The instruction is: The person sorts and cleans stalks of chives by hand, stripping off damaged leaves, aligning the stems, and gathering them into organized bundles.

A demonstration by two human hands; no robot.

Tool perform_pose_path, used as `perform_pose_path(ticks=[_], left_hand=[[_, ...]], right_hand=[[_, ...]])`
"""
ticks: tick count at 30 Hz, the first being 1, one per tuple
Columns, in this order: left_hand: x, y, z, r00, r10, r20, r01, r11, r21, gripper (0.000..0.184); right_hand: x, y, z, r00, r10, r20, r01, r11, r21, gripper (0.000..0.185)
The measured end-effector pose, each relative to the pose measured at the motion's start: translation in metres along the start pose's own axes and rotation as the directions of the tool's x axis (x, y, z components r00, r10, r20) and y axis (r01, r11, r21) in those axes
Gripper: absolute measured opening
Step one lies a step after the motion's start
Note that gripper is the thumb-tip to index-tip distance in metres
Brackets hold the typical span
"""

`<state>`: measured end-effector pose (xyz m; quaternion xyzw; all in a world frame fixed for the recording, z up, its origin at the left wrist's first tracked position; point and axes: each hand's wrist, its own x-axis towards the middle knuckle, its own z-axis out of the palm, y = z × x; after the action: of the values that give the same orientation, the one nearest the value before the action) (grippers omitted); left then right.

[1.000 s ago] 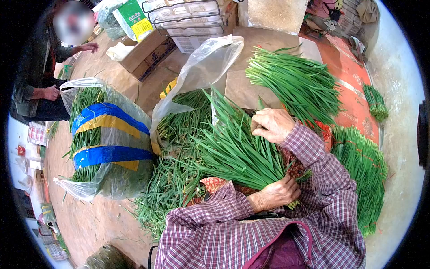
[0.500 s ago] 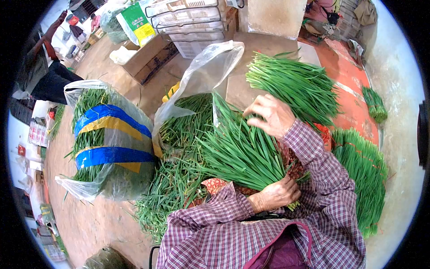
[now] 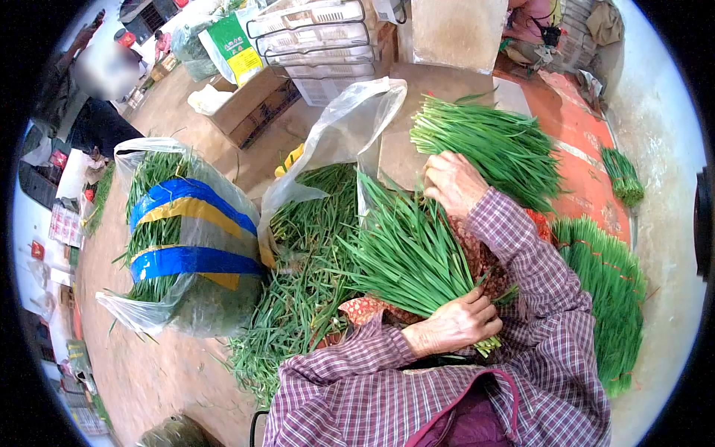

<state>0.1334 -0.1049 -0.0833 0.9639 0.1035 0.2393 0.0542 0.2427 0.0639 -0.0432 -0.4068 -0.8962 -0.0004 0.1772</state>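
My left hand point(image 3: 463, 322) is closed around the pale stalk ends of a bunch of garlic chives point(image 3: 413, 257). The leaves fan away from it, up and to the left, over my lap. Above the right side of these leaves is my right hand point(image 3: 454, 181), fingers bent and drawn together; whether a leaf is pinched in them is hidden. Just beyond that hand lies a larger pile of garlic chives point(image 3: 488, 145). Loose leaves and trimmings point(image 3: 305, 276) are heaped left of the held bunch, partly inside an open clear plastic bag point(image 3: 346, 123).
A filled plastic bag with blue and yellow stripes point(image 3: 197, 261) stands to the left. Tied chive bundles point(image 3: 607, 305) lie along the right wall, with a small bundle point(image 3: 620, 177) farther up. Stacked white crates point(image 3: 320, 48) and a cardboard box point(image 3: 253, 108) stand ahead. A person point(image 3: 100, 123) is at far left.
My right hand has moved slightly right, and its spread fingers have drawn together. My left hand keeps its hold on the bunch. The view has shifted a little.
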Motion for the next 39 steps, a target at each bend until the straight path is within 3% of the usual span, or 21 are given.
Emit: perform_pose_path(ticks=[2, 4, 5, 6, 7, 8, 9, 11, 13, 14, 15, 17, 18, 19, 21, 23, 25, 30, 34, 38, 39], left_hand=[[-0.006, -0.009, -0.024, 0.996, 0.007, -0.093, -0.016, 0.995, -0.097, 0.017], [-0.011, -0.024, -0.067, 0.958, -0.107, -0.267, 0.008, 0.938, -0.347, 0.029], [-0.020, -0.037, -0.093, 0.947, -0.168, -0.274, 0.027, 0.891, -0.452, 0.032], [-0.028, -0.046, -0.127, 0.913, -0.255, -0.319, 0.067, 0.864, -0.500, 0.027], [-0.050, -0.061, -0.132, 0.815, -0.405, -0.414, -0.011, 0.705, -0.709, 0.020], [-0.067, -0.070, -0.149, 0.695, -0.505, -0.512, -0.052, 0.675, -0.736, 0.016], [-0.080, -0.079, -0.166, 0.600, -0.523, -0.605, -0.271, 0.579, -0.769, 0.019], [-0.115, -0.099, -0.182, 0.436, -0.536, -0.723, -0.629, 0.394, -0.671, 0.024], [-0.152, -0.117, -0.195, 0.305, -0.582, -0.754, -0.795, 0.281, -0.537, 0.023], [-0.173, -0.127, -0.197, 0.286, -0.547, -0.787, -0.814, 0.294, -0.500, 0.021], [-0.180, -0.129, -0.200, 0.285, -0.522, -0.804, -0.853, 0.243, -0.461, 0.021], [-0.193, -0.132, -0.199, 0.271, -0.475, -0.837, -0.876, 0.239, -0.419, 0.021], [-0.202, -0.132, -0.199, 0.273, -0.474, -0.837, -0.864, 0.261, -0.430, 0.020], [-0.204, -0.132, -0.199, 0.290, -0.452, -0.844, -0.855, 0.273, -0.440, 0.019], [-0.205, -0.132, -0.194, 0.264, -0.484, -0.835, -0.854, 0.286, -0.435, 0.019], [-0.201, -0.133, -0.190, 0.249, -0.514, -0.821, -0.864, 0.265, -0.428, 0.021], [-0.197, -0.133, -0.187, 0.257, -0.518, -0.816, -0.843, 0.293, -0.451, 0.022], [-0.183, -0.139, -0.185, 0.350, -0.418, -0.838, -0.865, 0.200, -0.461, 0.018], [-0.178, -0.139, -0.184, 0.400, -0.371, -0.838, -0.856, 0.177, -0.486, 0.016], [-0.163, -0.137, -0.184, 0.442, -0.321, -0.838, -0.840, 0.181, -0.512, 0.015], [-0.163, -0.137, -0.187, 0.440, -0.320, -0.839, -0.839, 0.185, -0.511, 0.015]], right_hand=[[0.008, 0.003, -0.010, 0.997, 0.070, -0.015, -0.071, 0.997, -0.030, 0.021], [0.014, 0.016, -0.010, 0.982, 0.158, -0.104, -0.165, 0.985, -0.054, 0.023], [0.016, 0.020, -0.012, 0.959, 0.232, -0.163, -0.233, 0.972, 0.015, 0.021], [0.015, 0.026, -0.013, 0.953, 0.227, -0.203, -0.224, 0.974, 0.037, 0.021], [0.014, 0.030, -0.014, 0.944, 0.221, -0.244, -0.213, 0.975, 0.060, 0.021], [0.013, 0.029, -0.013, 0.942, 0.218, -0.255, -0.206, 0.976, 0.072, 0.021], [0.012, 0.025, -0.012, 0.931, 0.301, -0.204, -0.271, 0.948, 0.165, 0.022], [0.012, 0.020, -0.009, 0.918, 0.367, -0.151, -0.318, 0.908, 0.273, 0.022], [0.013, 0.013, -0.007, 0.916, 0.392, 0.087, -0.402, 0.899, 0.174, 0.024], [0.013, 0.005, -0.013, 0.909, 0.397, 0.129, -0.418, 0.870, 0.263, 0.025], [0.015, -0.001, -0.014, 0.914, 0.387, 0.120, -0.405, 0.871, 0.277, 0.025], [0.018, -0.011, -0.016, 0.952, 0.273, -0.136, -0.204, 0.902, 0.380, 0.021], [0.022, -0.018, -0.024, 0.955, 0.278, -0.106, -0.191, 0.844, 0.501, 0.023], [0.025, -0.024, -0.031, 0.956, 0.274, -0.109, -0.185, 0.843, 0.504, 0.023], [0.032, -0.036, -0.048, 0.960, 0.212, -0.183, -0.048, 0.769, 0.637, 0.026], [0.035, -0.050, -0.063, 0.953, 0.184, -0.242, 0.008, 0.782, 0.624, 0.027], [0.037, -0.066, -0.079, 0.928, 0.211, -0.306, 0.102, 0.647, 0.756, 0.028], [0.038, -0.104, -0.097, 0.932, 0.042, -0.360, 0.259, 0.619, 0.742, 0.023], [0.054, -0.120, -0.081, 0.884, -0.108, -0.455, 0.376, 0.743, 0.554, 0.027], [0.061, -0.130, -0.039, 0.906, -0.309, -0.289, 0.419, 0.755, 0.505, 0.068], [0.057, -0.134, -0.034, 0.913, -0.363, -0.187, 0.404, 0.733, 0.547, 0.065]])
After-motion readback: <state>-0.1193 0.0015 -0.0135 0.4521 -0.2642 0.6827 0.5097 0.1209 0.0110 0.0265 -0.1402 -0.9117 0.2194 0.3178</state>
